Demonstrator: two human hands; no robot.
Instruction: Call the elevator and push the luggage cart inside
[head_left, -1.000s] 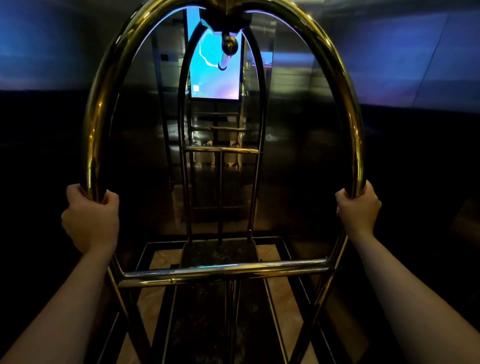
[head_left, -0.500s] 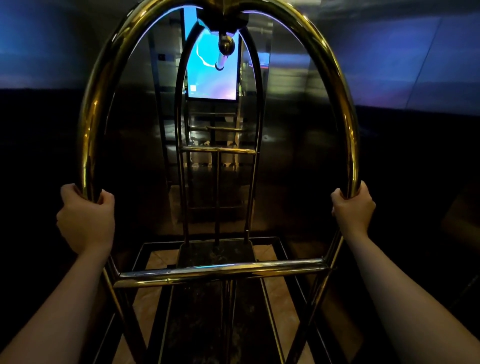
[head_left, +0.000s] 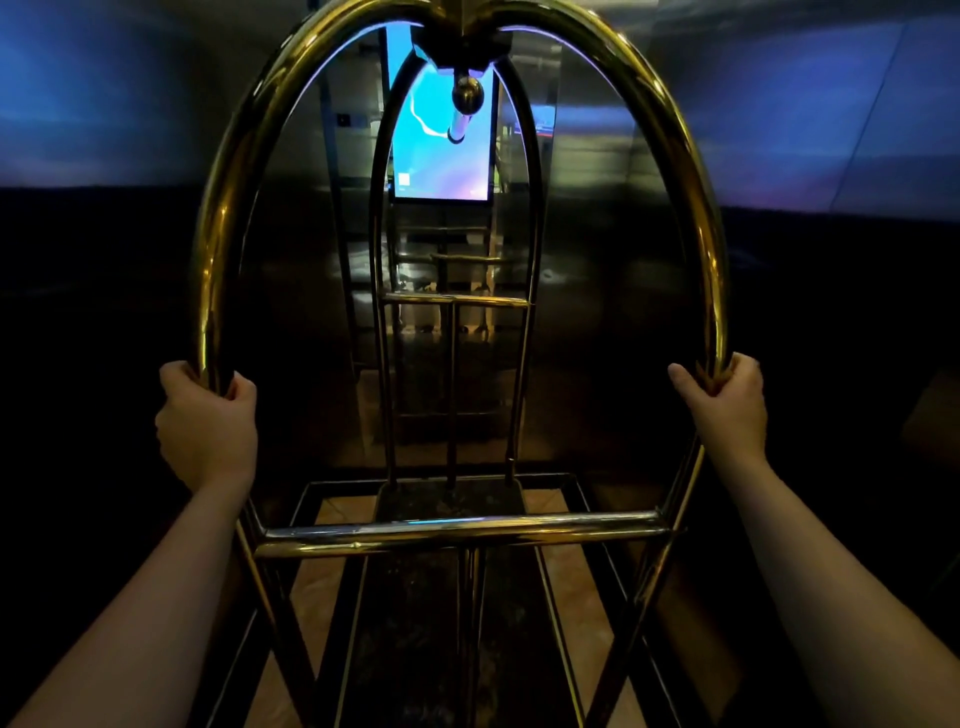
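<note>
A brass luggage cart (head_left: 462, 535) fills the view, its near arched frame rising over my head and a second arch at its far end. My left hand (head_left: 208, 426) is closed around the left upright of the near arch. My right hand (head_left: 724, 402) grips the right upright at about the same height. The cart's dark carpeted deck (head_left: 415, 623) carries no luggage. The cart stands inside the dim elevator, its far end close to the reflective metal back wall (head_left: 597, 291).
A lit blue screen (head_left: 441, 156) hangs on the back wall, seen through the far arch. Dark side walls (head_left: 78, 312) close in left and right. Tan floor tiles (head_left: 322, 587) show on both sides of the deck.
The view has drifted slightly and the cart has crept a little toward the back wall. Both hands keep the same grip on the uprights.
</note>
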